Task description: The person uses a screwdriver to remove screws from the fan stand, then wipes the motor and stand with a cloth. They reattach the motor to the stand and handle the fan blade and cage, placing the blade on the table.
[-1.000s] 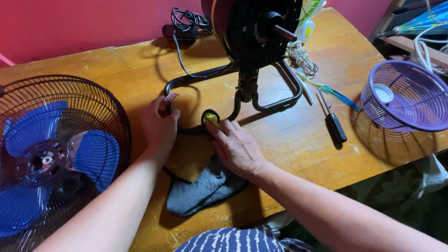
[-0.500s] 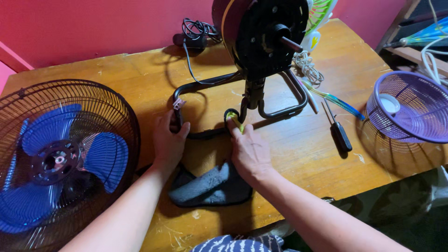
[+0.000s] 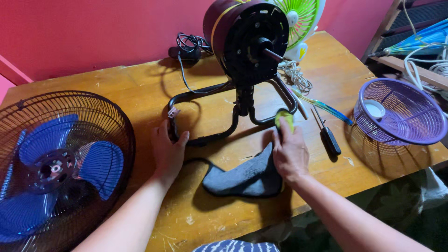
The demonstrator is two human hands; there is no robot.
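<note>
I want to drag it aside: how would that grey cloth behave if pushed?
The grey cloth lies crumpled and folded on the wooden table, so it is probably floppy and would bunch rather than slide. It looks light. The right hand rests on its edge, likely pinning it.

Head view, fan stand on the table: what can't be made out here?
- Right hand fingertips: a yellow-green thing on the stand tube covers them; its kind is unclear.
- Blue fan blades: cut by the left edge, blurred behind the grille.
- Left hand palm: hidden, facing down on the tube.
</note>
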